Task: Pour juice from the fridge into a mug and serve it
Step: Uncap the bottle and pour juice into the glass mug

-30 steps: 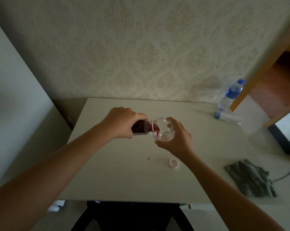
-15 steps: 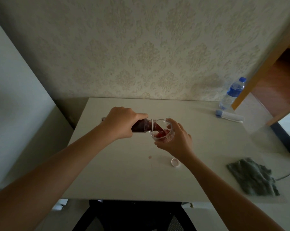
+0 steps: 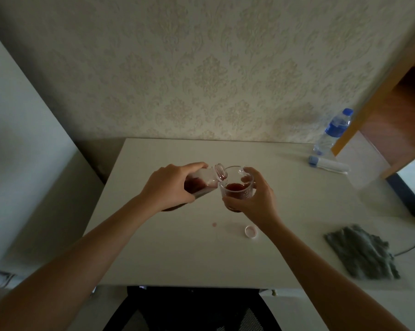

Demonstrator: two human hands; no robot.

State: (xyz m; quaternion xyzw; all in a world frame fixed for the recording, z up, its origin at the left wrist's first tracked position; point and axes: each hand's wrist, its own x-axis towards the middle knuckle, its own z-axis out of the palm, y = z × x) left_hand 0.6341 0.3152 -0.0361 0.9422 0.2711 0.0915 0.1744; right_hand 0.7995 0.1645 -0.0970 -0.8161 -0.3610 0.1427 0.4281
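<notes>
**Inspector:** Report both hands and what each grip has.

**Operator:** From the head view I see the left hand [image 3: 169,185] closed around the juice bottle [image 3: 202,181]. The bottle is tilted, its open neck raised towards the right and touching or just at the rim of the glass mug [image 3: 237,187]. I see dark red juice low in the bottle; the hand hides its base and most of its body. The right hand [image 3: 254,199] is wrapped around the mug from the near side, fingers curled on the far wall. Its grip is closed on the mug.

**Inspector:** Where is the mug?

**Operator:** Near the middle of the table [image 3: 177,259], with red juice in its lower part. I cannot tell whether it rests on the table or is held just above, as the hand covers its foot. Any handle is hidden or too faint to make out.

**Inspector:** Other items?

**Operator:** A small white bottle cap [image 3: 251,231] lies open side up, just near of the right wrist. A faint pink spot [image 3: 214,224] sits to its left. A grey cloth [image 3: 361,253] lies at the right edge, slightly blurred. At the far right, a water bottle [image 3: 334,131] stands with a blue cap, and a white tube [image 3: 327,164] lies beside it. A dark chair [image 3: 192,309] shows below the table, cut off by the frame.
</notes>
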